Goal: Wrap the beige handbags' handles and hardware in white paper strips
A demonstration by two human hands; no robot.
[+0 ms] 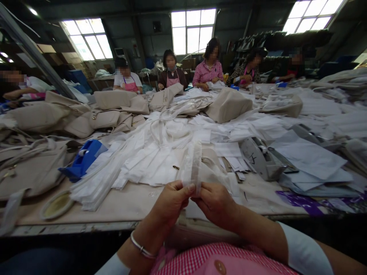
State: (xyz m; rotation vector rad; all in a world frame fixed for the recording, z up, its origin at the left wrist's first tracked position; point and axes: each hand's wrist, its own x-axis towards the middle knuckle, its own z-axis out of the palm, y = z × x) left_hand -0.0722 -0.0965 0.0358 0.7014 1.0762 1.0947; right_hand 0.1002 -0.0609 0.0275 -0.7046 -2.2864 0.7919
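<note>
Both hands meet at the table's front edge around a bag strap [196, 168] wrapped in thin white, translucent sheet. The wrapped piece stands up above my fingers. My left hand [173, 196] pinches its lower end, thumb on top. On the other side, my right hand [215, 200] grips the same end with curled fingers. Just behind the hands lies a heap of white paper strips [149, 164]. A small metal clasp [176, 167] shows to the left of the strap. Part of a beige bag seems to lie below my hands, mostly hidden.
A blue tape dispenser [83, 160] stands at left, a grey tape dispenser [260, 158] at right. Near the front edge lies a tape roll [56, 205]. Beige bags [34, 164] pile up at left; white sheets [309, 156] lie at right. Several people work across the table.
</note>
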